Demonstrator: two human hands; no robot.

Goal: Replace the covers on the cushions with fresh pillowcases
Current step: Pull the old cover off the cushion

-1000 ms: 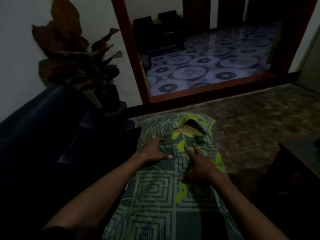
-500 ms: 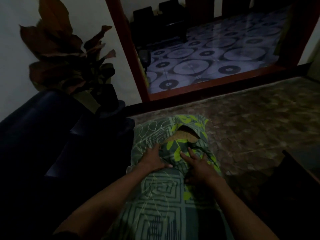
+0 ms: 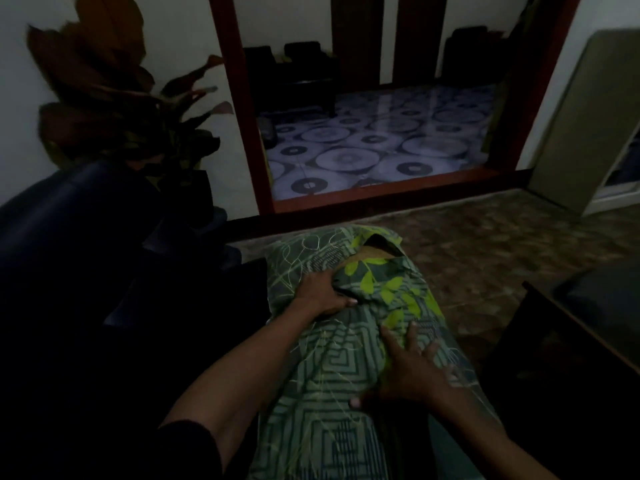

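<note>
The fingers (image 3: 412, 336) of the right hand (image 3: 407, 370) are spread wide and lie almost straight on the pillowcase (image 3: 341, 382). They press flat on the cloth and hold nothing between them; the thumb points to the left, low on the fabric. The fingers of the left hand (image 3: 320, 292) are close together and bent over a fold of the same pillowcase — the tips go under the loose flap with yellow-green leaves, so I cannot tell fully how tight the grip is, but the thumb and fingers seem to close on the cloth.

Both hands rest on top of the long cushion (image 3: 372, 252), the left one farther from the person, near the open end, the right one nearer and more to the right side. At the far end the cover gapes — a brown part of the cushion shows in the opening. The pillowcase is green with square line patterns and leaf prints, and it lies along the person's lap, stretching away toward the floor (image 3: 485, 244).

To the left stands a dark sofa (image 3: 69, 237), and behind it a plant (image 3: 104, 98) with large brown leaves. Farther off, a doorway with a red-brown frame (image 3: 242, 116) opens on a room with circle-patterned tiles.
</note>
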